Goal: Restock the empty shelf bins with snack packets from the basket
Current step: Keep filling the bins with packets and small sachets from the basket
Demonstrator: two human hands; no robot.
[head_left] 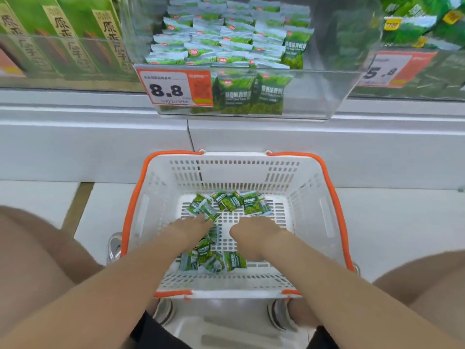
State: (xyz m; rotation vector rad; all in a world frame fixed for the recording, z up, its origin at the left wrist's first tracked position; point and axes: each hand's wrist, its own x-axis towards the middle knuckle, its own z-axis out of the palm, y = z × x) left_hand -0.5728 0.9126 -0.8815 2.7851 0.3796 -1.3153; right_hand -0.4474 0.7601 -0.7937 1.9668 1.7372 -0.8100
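Small green foil snack packets (227, 204) loose in white slotted plastic basket (234, 170) | left hand (193, 227) flat-fingered on packets, gathering | right hand (254, 231) grip unclear | clear shelf bin (314, 96) part-filled

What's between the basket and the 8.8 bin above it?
Head view: only the white shelf base separates basket from bin; nothing else lies there.

A shop: a shelf price tag (169, 89) reading 8.8, clear bins (314, 96) of packaged snacks, a shopping basket (334, 197).
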